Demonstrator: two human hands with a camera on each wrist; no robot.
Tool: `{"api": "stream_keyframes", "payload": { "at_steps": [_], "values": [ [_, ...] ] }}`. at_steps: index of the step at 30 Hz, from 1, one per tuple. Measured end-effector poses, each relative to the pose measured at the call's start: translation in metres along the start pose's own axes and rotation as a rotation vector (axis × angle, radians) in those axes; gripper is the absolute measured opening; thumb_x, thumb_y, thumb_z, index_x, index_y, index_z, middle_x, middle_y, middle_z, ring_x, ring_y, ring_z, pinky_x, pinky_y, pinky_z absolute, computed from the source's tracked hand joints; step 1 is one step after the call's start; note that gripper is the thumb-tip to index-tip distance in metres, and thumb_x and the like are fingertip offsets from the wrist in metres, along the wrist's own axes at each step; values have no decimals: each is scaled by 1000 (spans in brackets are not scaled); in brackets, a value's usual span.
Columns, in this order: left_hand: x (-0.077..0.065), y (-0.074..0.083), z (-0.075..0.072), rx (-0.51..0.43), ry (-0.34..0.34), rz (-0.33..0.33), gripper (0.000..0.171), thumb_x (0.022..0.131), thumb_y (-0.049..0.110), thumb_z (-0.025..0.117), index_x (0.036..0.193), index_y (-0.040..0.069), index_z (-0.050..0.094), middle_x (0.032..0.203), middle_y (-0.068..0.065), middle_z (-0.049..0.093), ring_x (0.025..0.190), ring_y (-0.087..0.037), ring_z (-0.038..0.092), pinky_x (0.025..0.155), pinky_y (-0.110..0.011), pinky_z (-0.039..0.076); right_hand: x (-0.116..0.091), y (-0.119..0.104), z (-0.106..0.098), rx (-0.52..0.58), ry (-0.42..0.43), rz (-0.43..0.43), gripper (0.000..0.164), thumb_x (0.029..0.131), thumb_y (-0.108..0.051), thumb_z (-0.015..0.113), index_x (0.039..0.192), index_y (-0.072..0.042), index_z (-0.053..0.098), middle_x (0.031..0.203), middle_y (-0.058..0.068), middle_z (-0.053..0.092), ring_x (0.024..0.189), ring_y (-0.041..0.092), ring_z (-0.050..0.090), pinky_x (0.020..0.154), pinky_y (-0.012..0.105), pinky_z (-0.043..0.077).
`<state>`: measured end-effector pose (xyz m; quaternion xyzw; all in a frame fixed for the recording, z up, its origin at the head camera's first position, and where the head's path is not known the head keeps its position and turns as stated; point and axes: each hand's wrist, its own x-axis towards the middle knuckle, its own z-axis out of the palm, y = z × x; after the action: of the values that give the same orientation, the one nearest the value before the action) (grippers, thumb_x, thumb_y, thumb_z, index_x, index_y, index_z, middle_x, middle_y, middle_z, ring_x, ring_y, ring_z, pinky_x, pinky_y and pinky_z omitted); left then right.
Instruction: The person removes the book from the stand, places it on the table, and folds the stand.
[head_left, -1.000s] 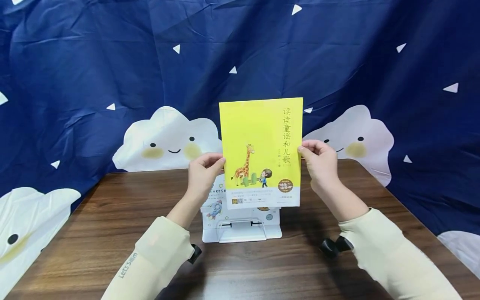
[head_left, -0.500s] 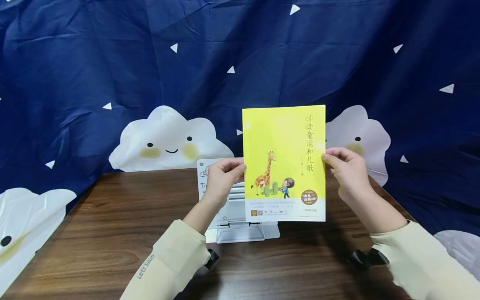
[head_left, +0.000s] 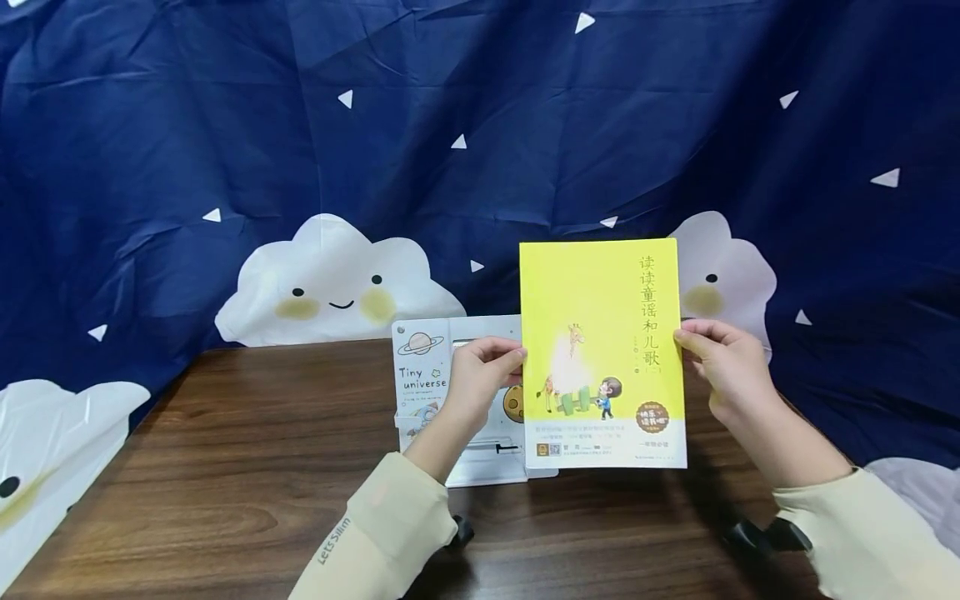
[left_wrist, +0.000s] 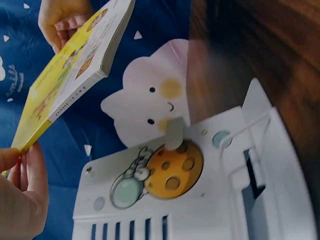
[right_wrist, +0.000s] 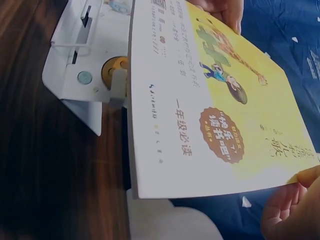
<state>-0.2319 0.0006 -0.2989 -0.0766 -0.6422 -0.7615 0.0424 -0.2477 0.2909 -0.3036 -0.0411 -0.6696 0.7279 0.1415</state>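
A yellow book [head_left: 600,292] with a giraffe and a child on its cover is held upright in the air, cover toward the head camera. My left hand [head_left: 480,383] pinches its left edge between thumb and fingers. On the opposite edge, my right hand [head_left: 727,371] grips it the same way. Behind the book stands a white book stand [head_left: 422,358] printed with planets and "Tiny universe"; the book and left hand cover part of it. The left wrist view shows the book's spine and the stand's slotted back plate [left_wrist: 100,200]. From the right wrist, the cover's lower part [right_wrist: 165,125] fills the middle.
The stand rests on a dark wooden table [head_left: 262,450]. A navy curtain [head_left: 525,108] with white triangles and smiling clouds hangs behind the table. Below the sleeves, black wrist devices [head_left: 765,533] show.
Both hands have carried the book to the right and somewhat down. More of the stand's left side, including its printed words, now shows. Both grips have stayed on the book.
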Motion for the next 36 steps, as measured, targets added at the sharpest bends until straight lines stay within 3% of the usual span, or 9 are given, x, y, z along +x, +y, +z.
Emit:
{"api": "stream_keyframes", "payload": {
  "at_steps": [1,2,6,8,9,16,20,25,36],
  "values": [
    [0,-4,2,-2,-1,2,9,77,4,63,83,-4,63,76,-12,59,65,-20,60,61,-30,51,11,14,-10,2,7,-10,12,74,-10,68,85,-7,65,91,1,55,71,14,52,55,26,42],
    [6,-17,3,-10,-12,30,7,77,5,64,80,-1,64,74,-11,59,63,-19,59,59,-29,51,20,26,-20,6,11,-16,14,74,-10,68,87,-5,65,92,2,56,71,15,53,54,27,43],
    [5,-26,10,-8,-21,20,5,76,5,64,79,0,65,74,-9,59,63,-18,59,58,-29,51,43,57,-48,-46,56,9,18,75,-11,67,90,-3,65,93,5,58,70,21,53,53,30,43],
    [-1,-22,16,-3,-10,-10,6,76,3,63,79,-2,64,74,-10,59,62,-17,59,59,-29,51,46,62,-56,-67,71,21,21,74,-14,68,92,-3,65,94,5,58,70,20,53,53,31,43],
    [-7,-13,19,0,-1,-40,7,76,0,62,81,-5,63,74,-11,59,63,-18,59,60,-31,51,46,64,-59,-92,79,34,22,74,-15,69,93,-4,65,94,4,58,71,20,52,54,32,43],
    [-14,-20,36,-52,-17,-90,6,75,-4,61,79,-7,63,69,-8,58,58,-14,58,58,-30,51,46,77,-85,-142,64,80,24,74,-20,69,95,-9,65,89,1,60,68,14,53,51,30,40],
    [-17,-27,45,-62,-18,-102,4,75,-3,61,77,-7,63,68,-7,57,55,-13,57,55,-28,51,54,98,-103,-152,96,81,39,69,-27,72,101,-6,62,92,3,59,66,15,54,49,30,41],
    [-18,-38,53,-69,15,-125,3,74,-3,63,76,-5,63,67,-7,57,54,-13,56,54,-28,51,52,108,-108,-143,96,68,44,69,-30,72,101,-3,60,85,4,58,63,14,50,44,24,40],
    [-17,-55,62,-69,53,-155,3,72,-5,62,75,-7,62,66,-7,57,51,-12,55,54,-30,51,36,107,-97,-136,110,140,32,69,-30,72,91,-8,63,74,-2,59,61,12,51,47,23,41]
  ]
}}
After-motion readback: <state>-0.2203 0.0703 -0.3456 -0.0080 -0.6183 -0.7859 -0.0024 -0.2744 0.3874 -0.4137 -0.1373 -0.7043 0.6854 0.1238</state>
